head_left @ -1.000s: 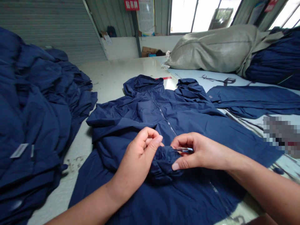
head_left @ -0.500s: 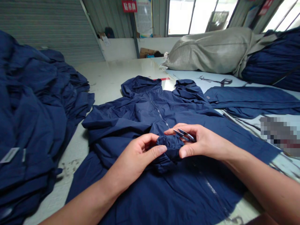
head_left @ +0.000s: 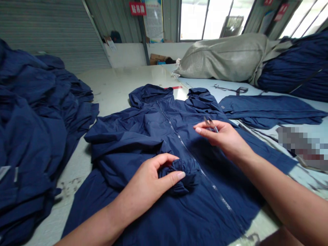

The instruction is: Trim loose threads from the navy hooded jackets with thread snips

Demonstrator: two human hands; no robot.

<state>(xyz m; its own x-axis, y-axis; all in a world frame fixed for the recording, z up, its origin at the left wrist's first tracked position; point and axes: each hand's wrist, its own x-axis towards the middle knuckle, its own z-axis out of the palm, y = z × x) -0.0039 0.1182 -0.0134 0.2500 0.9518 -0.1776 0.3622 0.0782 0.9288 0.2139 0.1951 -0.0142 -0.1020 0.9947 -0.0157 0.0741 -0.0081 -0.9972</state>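
Note:
A navy hooded jacket with a zip down its front lies spread before me. My left hand pinches the gathered, elasticated sleeve cuff between thumb and fingers, over the jacket's middle. My right hand is raised above the jacket, to the right of the zip and apart from the cuff. Its fingers are closed round small thread snips, whose two pointed blades stick up past the fingers, slightly apart. The palm hides the rest of the snips.
A tall heap of navy garments stands along the left. Folded navy cloth lies on the pale table at right. Behind it are a grey-green sack and a tied navy bundle. A dark strap lies nearby.
My right hand has let go of the cuff and moved up and to the right with the snips. My left hand still holds the cuff, slightly lower in view.

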